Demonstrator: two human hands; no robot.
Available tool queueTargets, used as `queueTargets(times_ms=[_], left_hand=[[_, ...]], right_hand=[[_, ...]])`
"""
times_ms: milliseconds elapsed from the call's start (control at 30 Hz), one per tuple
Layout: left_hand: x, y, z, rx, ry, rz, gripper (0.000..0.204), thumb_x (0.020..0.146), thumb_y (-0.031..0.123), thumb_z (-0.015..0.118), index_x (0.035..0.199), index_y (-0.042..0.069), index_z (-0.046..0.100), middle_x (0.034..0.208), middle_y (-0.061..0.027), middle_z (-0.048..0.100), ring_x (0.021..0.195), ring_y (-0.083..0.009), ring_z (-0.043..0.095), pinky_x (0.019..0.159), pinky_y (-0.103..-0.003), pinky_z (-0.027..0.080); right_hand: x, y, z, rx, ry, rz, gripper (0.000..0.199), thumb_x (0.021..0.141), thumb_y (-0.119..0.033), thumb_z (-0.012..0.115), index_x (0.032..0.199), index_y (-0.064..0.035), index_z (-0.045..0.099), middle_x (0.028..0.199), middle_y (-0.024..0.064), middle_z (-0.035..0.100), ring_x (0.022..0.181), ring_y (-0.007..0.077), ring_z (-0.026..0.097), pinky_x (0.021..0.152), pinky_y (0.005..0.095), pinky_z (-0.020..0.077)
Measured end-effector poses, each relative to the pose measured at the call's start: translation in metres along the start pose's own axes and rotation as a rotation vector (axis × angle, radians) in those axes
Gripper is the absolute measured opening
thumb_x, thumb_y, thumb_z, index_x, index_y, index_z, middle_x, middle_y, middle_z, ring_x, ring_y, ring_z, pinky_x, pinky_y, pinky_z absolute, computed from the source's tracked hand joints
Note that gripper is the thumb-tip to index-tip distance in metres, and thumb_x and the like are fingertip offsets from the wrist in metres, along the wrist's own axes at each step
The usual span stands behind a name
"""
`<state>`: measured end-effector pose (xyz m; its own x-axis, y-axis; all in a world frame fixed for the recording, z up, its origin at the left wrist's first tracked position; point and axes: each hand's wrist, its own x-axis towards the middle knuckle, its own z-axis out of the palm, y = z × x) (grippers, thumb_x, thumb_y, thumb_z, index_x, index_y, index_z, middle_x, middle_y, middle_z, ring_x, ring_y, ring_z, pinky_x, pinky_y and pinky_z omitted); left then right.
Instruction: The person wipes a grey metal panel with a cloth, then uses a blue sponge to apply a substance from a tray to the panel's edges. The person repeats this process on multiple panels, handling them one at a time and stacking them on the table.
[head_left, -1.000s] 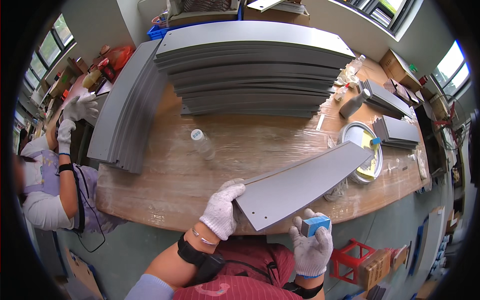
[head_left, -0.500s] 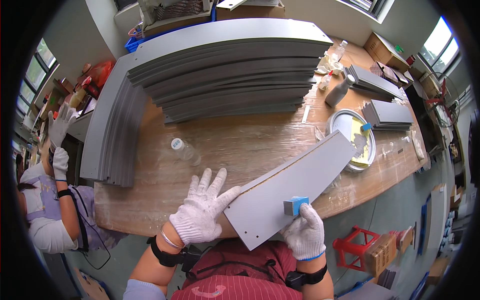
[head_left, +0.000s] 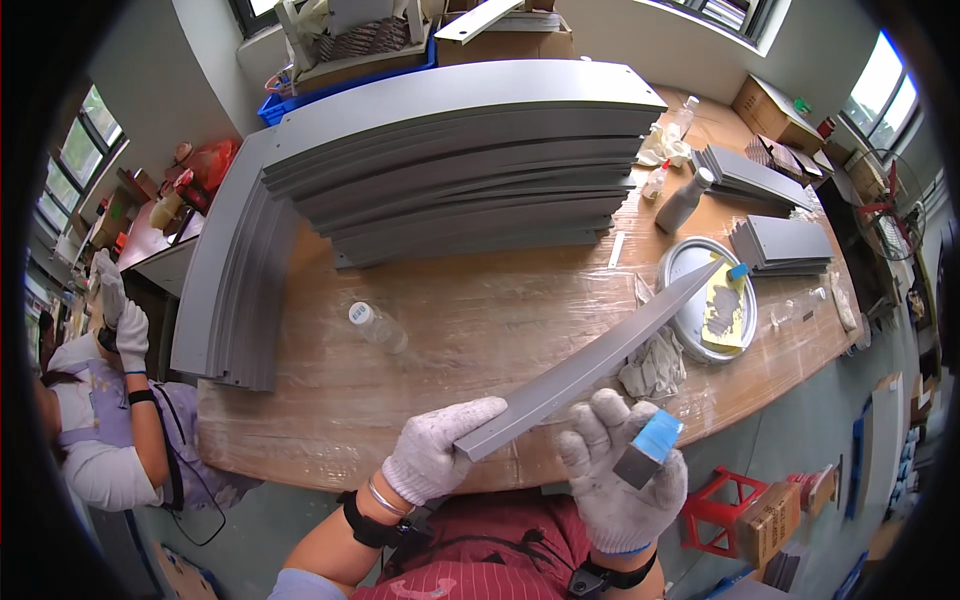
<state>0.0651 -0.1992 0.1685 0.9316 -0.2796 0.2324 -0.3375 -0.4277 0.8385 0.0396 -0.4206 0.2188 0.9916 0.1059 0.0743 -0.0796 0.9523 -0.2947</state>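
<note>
Knit-gloved fingers (head_left: pixel 470 412) gripping long flat grey panel (head_left: pixel 600 360), right hand (head_left: pixel 620 475) holding blue-topped block (head_left: pixel 648 450)

Look at the middle left of the frame: a small clear bottle (head_left: pixel 377 327) lies on your counter (head_left: pixel 300 420), and it has a round white label on its cap. At the upper right, a brown cardboard box (head_left: pixel 772 110) sits at the far corner of the counter. At the lower right, on the floor, another brown cardboard box (head_left: pixel 773 517) stands just beside a red stool (head_left: pixel 728 505). At the top of the frame, a blue crate (head_left: pixel 345 80) sits behind the counter with things piled in it. You can see no screens.
</note>
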Motion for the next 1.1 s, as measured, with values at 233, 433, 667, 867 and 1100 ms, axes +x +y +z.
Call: queueTargets(times_ms=[233,433,667,867,1100], left_hand=[[-0.001,0.006,0.004,-0.088,-0.016,-0.156,0.033,0.084,0.0,0.073,0.117,0.006,0.072,0.109,-0.0164,0.074,0.096,-0.0277,0.073,0.085,-0.033,0.059],[-0.007,0.007,0.019,-0.447,0.115,-0.412,0.032,0.089,0.005,0.075,0.121,0.0,0.069,0.115,-0.0105,0.074,0.102,-0.0179,0.071,0.091,-0.031,0.056],[0.003,-0.005,0.021,-0.938,0.324,-0.908,0.046,0.087,0.004,0.072,0.13,-0.005,0.06,0.117,-0.0119,0.07,0.103,-0.0205,0.068,0.094,-0.034,0.055],[0.008,-0.005,0.018,-1.091,0.377,-0.839,0.044,0.093,0.009,0.068,0.133,-0.007,0.057,0.116,-0.0147,0.07,0.104,-0.0255,0.07,0.093,-0.036,0.059],[0.013,-0.01,0.022,-1.291,0.321,-0.753,0.061,0.107,0.046,0.043,0.148,0.001,0.044,0.141,-0.015,0.057,0.128,-0.0269,0.058,0.107,-0.043,0.05]], right_hand=[[0.052,0.006,0.013,-0.051,0.163,0.273,0.052,0.097,-0.029,0.064,0.136,0.0039,0.051,0.153,0.0255,0.041,0.145,0.0458,0.035,0.12,0.0614,0.0288],[0.136,-0.137,-0.103,-0.392,0.497,-0.421,0.062,0.1,-0.033,0.064,0.146,0.0005,0.039,0.157,0.0283,0.027,0.148,0.0437,0.027,0.122,0.0559,0.0247],[0.132,-0.17,-0.132,-0.455,0.552,-0.313,0.049,0.1,-0.026,0.065,0.14,-0.0025,0.05,0.133,0.0169,0.058,0.124,0.0308,0.054,0.105,0.0445,0.0453],[0.125,-0.127,-0.111,-0.783,0.418,-0.184,0.043,0.097,-0.02,0.067,0.135,-0.005,0.052,0.115,0.0103,0.064,0.1,0.0214,0.064,0.086,0.0344,0.0526],[0.133,-0.056,-0.055,-1.123,0.02,0.17,0.05,0.084,-0.004,0.077,0.129,-0.0027,0.056,0.115,0.005,0.062,0.102,0.0143,0.06,0.091,0.0293,0.0508]])
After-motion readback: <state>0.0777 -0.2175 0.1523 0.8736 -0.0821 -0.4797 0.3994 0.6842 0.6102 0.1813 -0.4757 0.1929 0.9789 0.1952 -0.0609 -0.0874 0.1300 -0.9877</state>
